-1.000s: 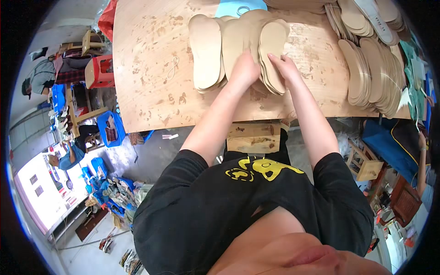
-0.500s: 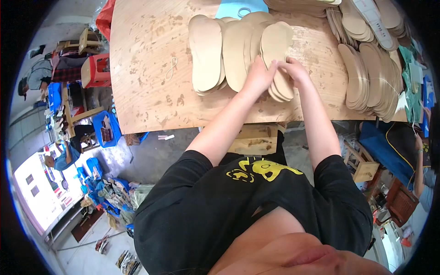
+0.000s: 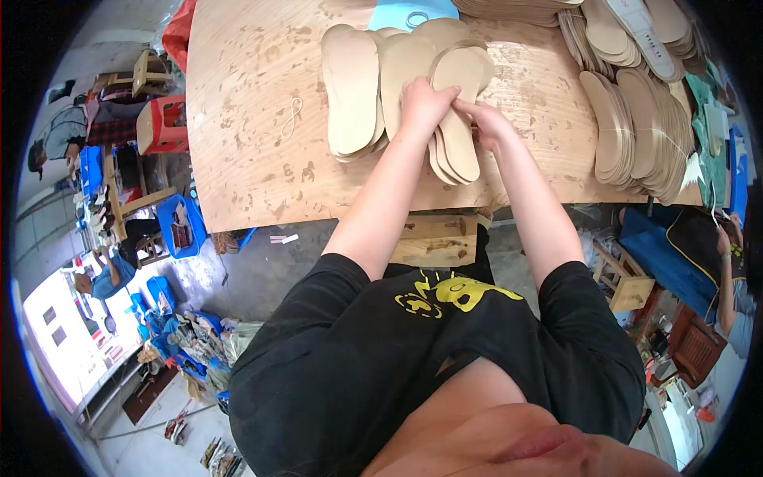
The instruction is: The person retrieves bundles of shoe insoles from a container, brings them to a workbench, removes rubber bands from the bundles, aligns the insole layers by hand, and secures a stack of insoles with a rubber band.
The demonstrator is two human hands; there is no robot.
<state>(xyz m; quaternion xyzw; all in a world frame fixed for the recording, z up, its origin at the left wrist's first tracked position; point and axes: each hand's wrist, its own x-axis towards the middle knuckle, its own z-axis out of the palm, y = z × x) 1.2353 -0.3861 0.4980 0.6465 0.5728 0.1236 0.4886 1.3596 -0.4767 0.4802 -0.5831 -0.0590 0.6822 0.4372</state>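
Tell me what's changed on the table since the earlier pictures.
The small insole stack has come closer to the person, and its pieces are now fanned further apart. The left hand has moved over to grip it; the right hand was on it already and remains there. The left-hand pile, looped band and tied bundles look unmoved.

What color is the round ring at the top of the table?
The ring looks dark blue, lying on the light blue sheet; the head view shows it.
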